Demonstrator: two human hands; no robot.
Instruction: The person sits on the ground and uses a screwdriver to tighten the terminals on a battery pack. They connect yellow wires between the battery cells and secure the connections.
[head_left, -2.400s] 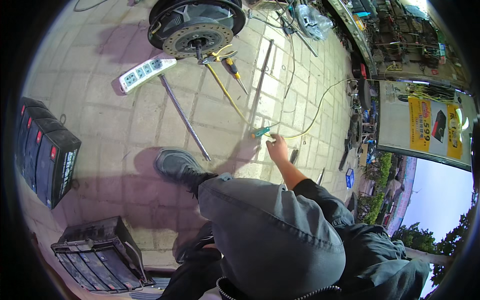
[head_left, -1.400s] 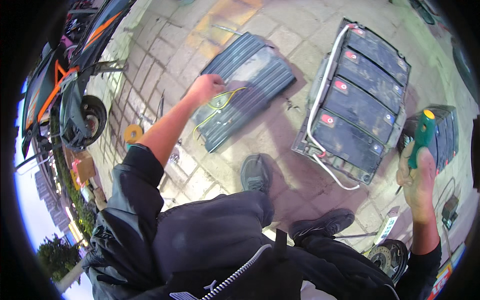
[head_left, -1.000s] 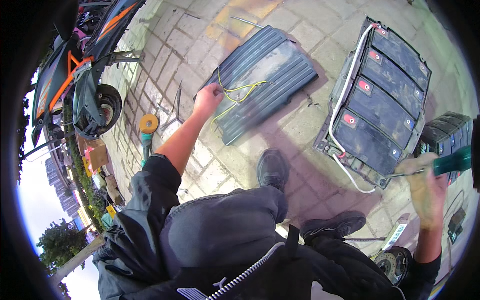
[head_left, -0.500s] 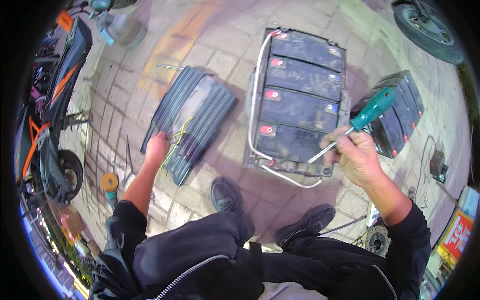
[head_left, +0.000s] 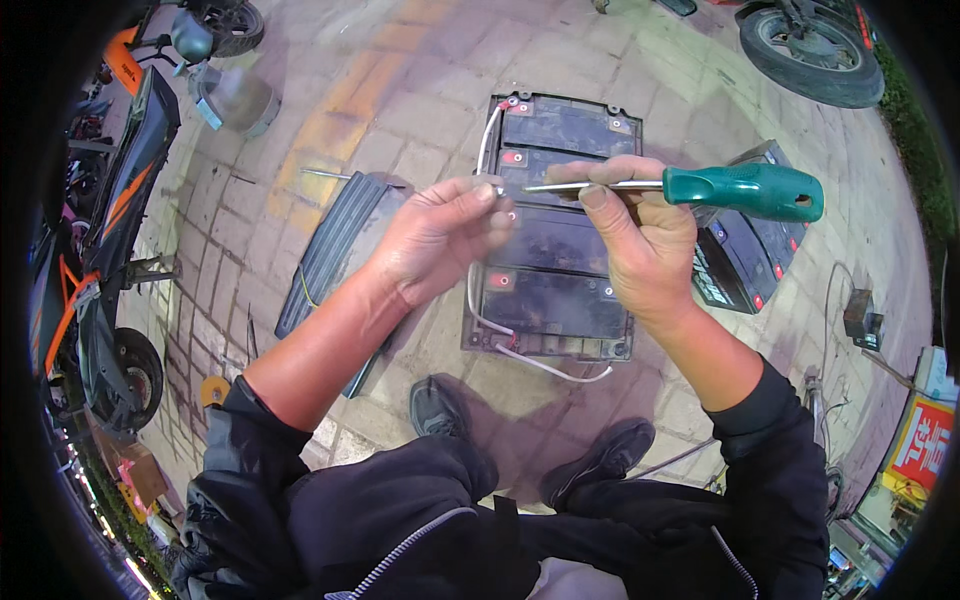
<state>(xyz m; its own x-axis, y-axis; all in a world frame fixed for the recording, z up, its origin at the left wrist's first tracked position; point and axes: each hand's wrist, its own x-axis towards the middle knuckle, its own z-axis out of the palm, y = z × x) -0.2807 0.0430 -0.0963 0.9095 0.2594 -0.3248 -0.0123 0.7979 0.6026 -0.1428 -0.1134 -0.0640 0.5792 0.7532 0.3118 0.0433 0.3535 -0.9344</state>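
My right hand (head_left: 645,245) grips a screwdriver (head_left: 745,192) with a green handle, its shaft level and pointing left. Close to its tip, my left hand (head_left: 440,235) is closed in a pinch; a tiny shiny piece shows at the fingertips, too small to name. Both hands are raised over a battery pack (head_left: 550,240), a black tray with dark batteries, red terminal covers and white cables. My hands hide part of it. To its left a ribbed dark cover (head_left: 322,255) lies on the paving, partly behind my left forearm.
More dark batteries (head_left: 750,250) stand right of the pack. A long thin metal tool (head_left: 326,174) lies beyond the cover. An orange and black scooter (head_left: 110,230) is at the left, a wheel (head_left: 812,55) at the far right. My shoes (head_left: 440,408) are near the pack.
My left hand has left the cover and its yellow wire and come up to the middle. My right hand has lifted the screwdriver off the pack's near edge and turned it level.
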